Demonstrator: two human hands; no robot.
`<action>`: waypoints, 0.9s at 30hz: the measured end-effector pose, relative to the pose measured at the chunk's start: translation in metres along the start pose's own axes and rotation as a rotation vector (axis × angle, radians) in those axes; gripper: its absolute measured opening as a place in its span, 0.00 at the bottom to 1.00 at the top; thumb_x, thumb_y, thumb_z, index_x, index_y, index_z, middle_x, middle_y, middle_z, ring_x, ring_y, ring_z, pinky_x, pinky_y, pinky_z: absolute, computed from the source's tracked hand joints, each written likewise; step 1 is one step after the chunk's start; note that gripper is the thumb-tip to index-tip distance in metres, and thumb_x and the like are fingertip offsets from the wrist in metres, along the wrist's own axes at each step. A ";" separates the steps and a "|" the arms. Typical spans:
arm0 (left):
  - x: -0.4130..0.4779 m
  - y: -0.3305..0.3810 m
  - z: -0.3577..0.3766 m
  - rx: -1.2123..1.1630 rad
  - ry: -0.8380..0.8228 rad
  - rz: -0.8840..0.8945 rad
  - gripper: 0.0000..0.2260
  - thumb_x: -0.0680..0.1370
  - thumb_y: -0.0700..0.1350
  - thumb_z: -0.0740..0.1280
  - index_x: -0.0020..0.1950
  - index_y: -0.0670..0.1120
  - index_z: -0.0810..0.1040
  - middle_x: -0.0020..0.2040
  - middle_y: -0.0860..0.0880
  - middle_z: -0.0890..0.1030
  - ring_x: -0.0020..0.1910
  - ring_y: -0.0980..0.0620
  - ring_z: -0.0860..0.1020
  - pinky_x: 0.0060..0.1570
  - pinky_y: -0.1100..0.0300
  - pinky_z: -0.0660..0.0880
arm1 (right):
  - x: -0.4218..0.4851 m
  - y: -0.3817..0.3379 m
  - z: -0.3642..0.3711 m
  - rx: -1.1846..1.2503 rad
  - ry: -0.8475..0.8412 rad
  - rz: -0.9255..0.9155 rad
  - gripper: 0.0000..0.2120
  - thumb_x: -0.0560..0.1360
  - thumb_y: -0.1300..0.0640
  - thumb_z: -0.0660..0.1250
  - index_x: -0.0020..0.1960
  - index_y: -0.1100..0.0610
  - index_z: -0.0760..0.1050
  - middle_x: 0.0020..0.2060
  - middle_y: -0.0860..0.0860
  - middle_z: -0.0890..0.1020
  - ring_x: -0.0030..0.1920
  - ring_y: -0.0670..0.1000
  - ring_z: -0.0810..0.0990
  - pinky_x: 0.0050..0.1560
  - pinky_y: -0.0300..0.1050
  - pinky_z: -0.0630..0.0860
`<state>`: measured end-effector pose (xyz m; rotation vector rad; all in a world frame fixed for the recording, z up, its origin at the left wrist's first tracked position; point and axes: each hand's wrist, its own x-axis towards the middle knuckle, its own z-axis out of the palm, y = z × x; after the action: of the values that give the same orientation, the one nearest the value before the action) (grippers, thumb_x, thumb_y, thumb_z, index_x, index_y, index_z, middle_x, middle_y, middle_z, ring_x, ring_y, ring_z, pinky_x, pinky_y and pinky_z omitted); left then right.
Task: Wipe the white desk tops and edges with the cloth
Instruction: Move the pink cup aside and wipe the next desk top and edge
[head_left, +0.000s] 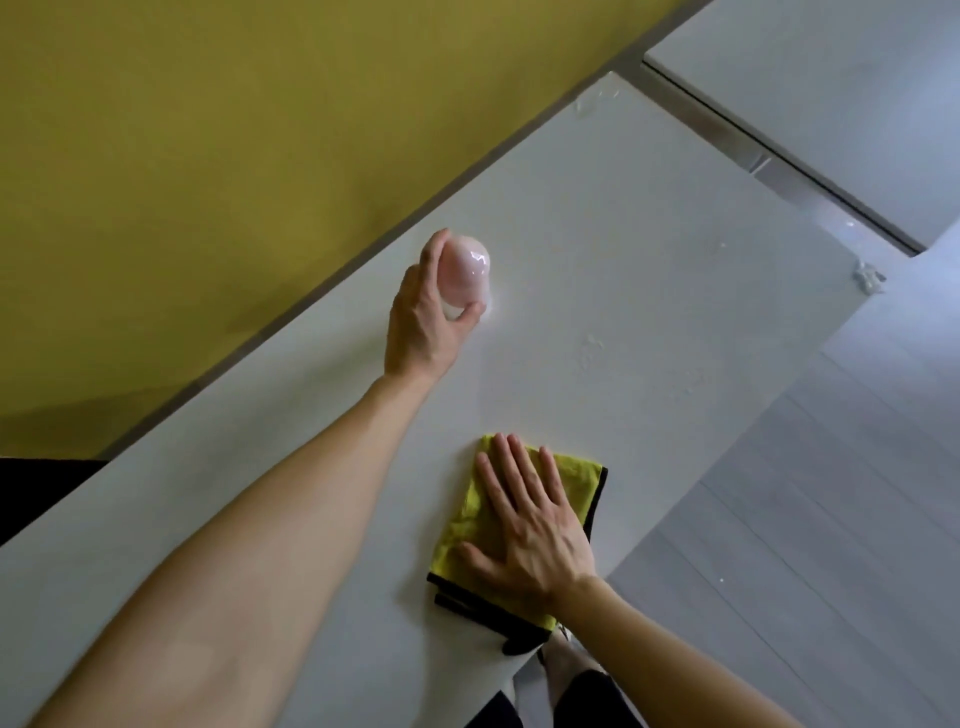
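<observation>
A folded yellow cloth (576, 480) with a black border lies on the white desk top (649, 249), close to its near edge. My right hand (530, 525) rests flat on the cloth, fingers spread. Farther up the desk, my left hand (423, 312) grips a pale pink bottle (467, 270) that stands on the surface near the far edge. Wet droplets (592, 348) glisten on the desk between the bottle and the right end.
A yellow wall (208, 156) runs along the desk's far edge. A second white desk (831, 104) sits beyond a grey gap at the upper right. Grey plank flooring (805, 545) lies to the right. A small crumpled scrap (867, 275) lies at the desk's right corner.
</observation>
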<state>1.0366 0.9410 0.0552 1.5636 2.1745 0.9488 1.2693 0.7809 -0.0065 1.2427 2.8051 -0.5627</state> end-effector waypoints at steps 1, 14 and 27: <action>-0.001 -0.004 -0.003 0.000 0.007 0.015 0.42 0.74 0.52 0.80 0.84 0.52 0.64 0.73 0.43 0.78 0.65 0.42 0.81 0.64 0.45 0.81 | 0.000 0.000 0.001 -0.003 -0.003 -0.007 0.50 0.82 0.24 0.53 0.89 0.55 0.44 0.88 0.57 0.43 0.88 0.58 0.40 0.86 0.67 0.46; -0.157 -0.143 -0.188 0.088 0.347 -0.335 0.39 0.75 0.48 0.81 0.81 0.54 0.67 0.76 0.46 0.77 0.68 0.42 0.80 0.60 0.45 0.84 | 0.062 -0.133 0.037 -0.189 -0.184 -0.557 0.55 0.79 0.21 0.51 0.89 0.59 0.42 0.87 0.61 0.40 0.87 0.61 0.35 0.85 0.69 0.43; -0.239 -0.179 -0.191 -0.029 0.524 -0.714 0.50 0.73 0.47 0.83 0.85 0.48 0.53 0.74 0.40 0.75 0.68 0.45 0.81 0.68 0.43 0.80 | 0.075 -0.119 0.026 0.016 -0.031 -0.461 0.51 0.76 0.31 0.67 0.88 0.57 0.54 0.88 0.55 0.51 0.88 0.56 0.46 0.84 0.69 0.50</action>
<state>0.8823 0.6222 0.0454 0.4351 2.7314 1.1925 1.1287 0.7524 -0.0056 0.5720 3.0697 -0.6084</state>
